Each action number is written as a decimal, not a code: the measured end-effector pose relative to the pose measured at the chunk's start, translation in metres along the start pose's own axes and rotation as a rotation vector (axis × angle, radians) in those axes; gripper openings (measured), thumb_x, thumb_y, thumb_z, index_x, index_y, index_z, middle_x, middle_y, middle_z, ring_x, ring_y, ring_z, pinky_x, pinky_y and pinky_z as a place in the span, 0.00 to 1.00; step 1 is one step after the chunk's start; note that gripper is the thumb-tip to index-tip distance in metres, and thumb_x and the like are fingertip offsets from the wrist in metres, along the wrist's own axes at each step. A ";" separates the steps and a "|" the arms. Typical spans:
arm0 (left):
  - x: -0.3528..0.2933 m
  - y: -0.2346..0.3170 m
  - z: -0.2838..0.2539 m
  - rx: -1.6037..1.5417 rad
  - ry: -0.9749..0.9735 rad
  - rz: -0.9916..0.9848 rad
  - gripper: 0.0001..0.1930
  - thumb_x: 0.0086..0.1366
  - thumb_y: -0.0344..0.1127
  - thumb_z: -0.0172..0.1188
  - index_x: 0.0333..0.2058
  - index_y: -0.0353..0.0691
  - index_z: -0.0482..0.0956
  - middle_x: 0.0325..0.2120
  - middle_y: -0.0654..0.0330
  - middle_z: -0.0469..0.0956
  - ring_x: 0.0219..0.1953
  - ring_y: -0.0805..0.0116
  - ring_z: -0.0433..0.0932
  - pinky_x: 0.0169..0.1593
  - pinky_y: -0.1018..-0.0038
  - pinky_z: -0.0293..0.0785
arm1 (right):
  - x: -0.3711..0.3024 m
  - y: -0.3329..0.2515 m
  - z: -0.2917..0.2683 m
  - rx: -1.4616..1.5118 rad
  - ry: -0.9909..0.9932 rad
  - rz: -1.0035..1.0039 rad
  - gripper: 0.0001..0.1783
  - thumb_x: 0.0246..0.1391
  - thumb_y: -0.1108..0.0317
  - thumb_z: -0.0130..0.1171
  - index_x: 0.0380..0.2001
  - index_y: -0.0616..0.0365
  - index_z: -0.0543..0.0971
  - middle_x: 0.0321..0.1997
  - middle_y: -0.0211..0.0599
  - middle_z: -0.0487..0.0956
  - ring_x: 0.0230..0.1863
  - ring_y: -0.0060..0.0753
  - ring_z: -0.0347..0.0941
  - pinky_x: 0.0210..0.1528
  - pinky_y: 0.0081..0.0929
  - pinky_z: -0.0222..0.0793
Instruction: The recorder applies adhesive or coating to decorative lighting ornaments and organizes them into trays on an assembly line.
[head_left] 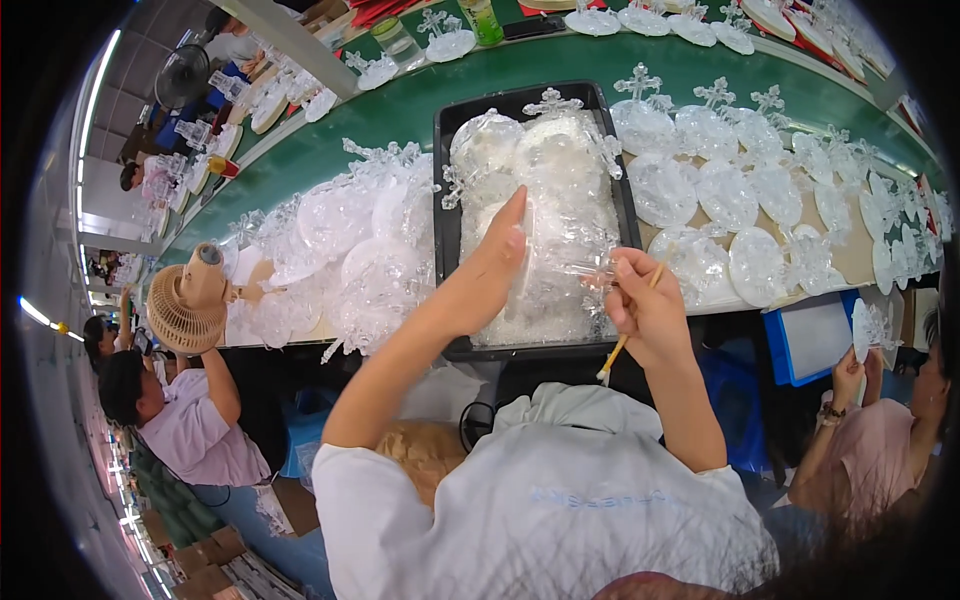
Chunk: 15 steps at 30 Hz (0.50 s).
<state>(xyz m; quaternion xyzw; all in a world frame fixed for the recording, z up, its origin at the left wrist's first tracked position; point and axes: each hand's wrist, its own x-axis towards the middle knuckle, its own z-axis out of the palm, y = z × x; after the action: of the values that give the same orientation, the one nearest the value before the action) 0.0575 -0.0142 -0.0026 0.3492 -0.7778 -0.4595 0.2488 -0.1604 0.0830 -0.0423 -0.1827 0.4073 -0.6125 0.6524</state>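
Clear plastic ornament [560,262]: held over the black tray [445,215], above the heap of like pieces. Long axis hard to read through the glare; it seems to run up-down in the view. Your left hand [490,265] is clamped on its left edge, thumb up. Your right hand [640,300] is closed on a thin wooden brush [628,335], its handle slanting, one end down-left. Brace it firmly and work in short strokes. More ornaments cover the green worktop [400,100].
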 end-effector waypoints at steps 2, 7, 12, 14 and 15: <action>0.002 0.002 0.001 -0.321 0.112 -0.116 0.40 0.75 0.61 0.25 0.71 0.33 0.41 0.72 0.47 0.43 0.74 0.57 0.41 0.73 0.67 0.38 | 0.004 0.000 0.004 0.030 -0.004 0.041 0.10 0.67 0.67 0.51 0.46 0.60 0.74 0.34 0.50 0.83 0.14 0.13 0.63 0.12 0.12 0.50; -0.003 -0.014 0.022 -0.532 0.093 -0.117 0.40 0.74 0.62 0.25 0.71 0.34 0.39 0.73 0.49 0.40 0.75 0.57 0.37 0.73 0.67 0.32 | 0.004 -0.003 0.019 -0.014 0.056 0.110 0.14 0.67 0.68 0.50 0.51 0.64 0.72 0.36 0.53 0.83 0.13 0.14 0.62 0.12 0.12 0.50; 0.001 -0.001 0.019 -0.510 0.091 -0.022 0.39 0.75 0.60 0.28 0.71 0.34 0.39 0.73 0.50 0.40 0.75 0.58 0.36 0.73 0.66 0.32 | 0.004 -0.005 0.015 -0.034 0.011 0.126 0.15 0.67 0.69 0.48 0.51 0.68 0.73 0.36 0.54 0.83 0.13 0.13 0.60 0.12 0.12 0.50; 0.003 0.005 0.015 -0.602 0.111 -0.094 0.39 0.75 0.60 0.29 0.71 0.32 0.39 0.73 0.50 0.40 0.75 0.58 0.37 0.73 0.66 0.32 | 0.004 -0.004 0.015 -0.023 0.034 0.087 0.15 0.67 0.69 0.48 0.49 0.68 0.74 0.35 0.53 0.83 0.13 0.12 0.60 0.13 0.12 0.51; 0.003 0.006 0.013 -0.649 0.120 -0.131 0.40 0.75 0.59 0.29 0.71 0.32 0.39 0.73 0.50 0.40 0.75 0.58 0.37 0.73 0.66 0.32 | 0.009 -0.003 0.020 -0.076 0.049 0.062 0.15 0.66 0.69 0.48 0.49 0.68 0.74 0.34 0.52 0.83 0.12 0.12 0.59 0.13 0.12 0.51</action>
<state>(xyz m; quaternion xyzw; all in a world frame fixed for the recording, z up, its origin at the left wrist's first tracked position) 0.0442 -0.0079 -0.0025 0.3275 -0.5509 -0.6769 0.3620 -0.1480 0.0687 -0.0310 -0.1797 0.4516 -0.5804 0.6533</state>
